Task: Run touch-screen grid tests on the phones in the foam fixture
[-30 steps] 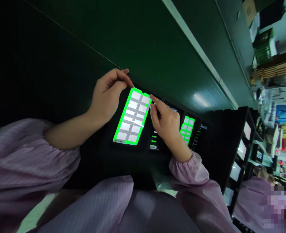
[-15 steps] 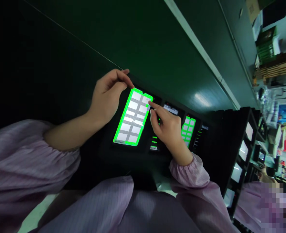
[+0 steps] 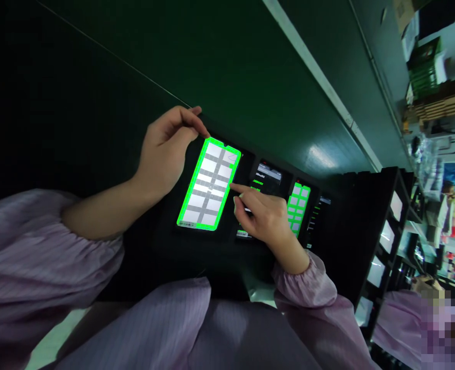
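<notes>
One corner of a green-edged sheet [image 3: 212, 185] pinched by left hand [image 3: 165, 151]; right hand [image 3: 260, 218] points, forefinger [image 3: 242, 189] out.

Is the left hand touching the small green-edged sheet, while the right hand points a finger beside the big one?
Not quite. The head view shows the left hand at the top corner of the big green-edged sheet, not the small green-edged sheet. The right hand does point a finger beside the big one.
</notes>
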Demonstrator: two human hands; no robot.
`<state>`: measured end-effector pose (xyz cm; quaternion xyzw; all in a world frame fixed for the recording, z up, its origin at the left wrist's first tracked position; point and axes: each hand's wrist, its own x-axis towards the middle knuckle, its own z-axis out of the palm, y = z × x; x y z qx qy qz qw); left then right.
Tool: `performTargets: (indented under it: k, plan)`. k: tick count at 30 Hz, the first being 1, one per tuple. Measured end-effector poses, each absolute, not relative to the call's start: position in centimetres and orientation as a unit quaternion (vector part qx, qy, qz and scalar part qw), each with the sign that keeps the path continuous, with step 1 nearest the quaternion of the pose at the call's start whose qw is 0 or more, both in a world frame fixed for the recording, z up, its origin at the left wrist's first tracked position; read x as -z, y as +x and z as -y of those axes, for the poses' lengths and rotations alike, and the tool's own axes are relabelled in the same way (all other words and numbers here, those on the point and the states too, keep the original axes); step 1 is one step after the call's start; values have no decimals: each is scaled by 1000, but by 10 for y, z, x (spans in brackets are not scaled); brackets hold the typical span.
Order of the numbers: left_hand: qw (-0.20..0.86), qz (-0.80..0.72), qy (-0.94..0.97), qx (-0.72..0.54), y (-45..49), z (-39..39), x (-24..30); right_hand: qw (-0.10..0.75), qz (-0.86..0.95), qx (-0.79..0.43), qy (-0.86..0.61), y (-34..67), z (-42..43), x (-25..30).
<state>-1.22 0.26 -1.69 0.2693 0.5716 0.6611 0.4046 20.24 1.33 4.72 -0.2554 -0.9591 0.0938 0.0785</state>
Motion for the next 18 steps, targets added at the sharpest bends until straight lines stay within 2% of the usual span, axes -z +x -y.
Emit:
performTargets:
  k: [5,10,18]
  plan:
    - [411,-577,245,-662,-10,-4,12,68,945,-94,-305,191,-22,-42]
    - [414,-585,250,-652,-10,-5,9,70,952,-95,-283,180,-26,-39]
    - [402,-573,267,-662,-11,-3,15,1,962,-90,-257,151,-27,-35]
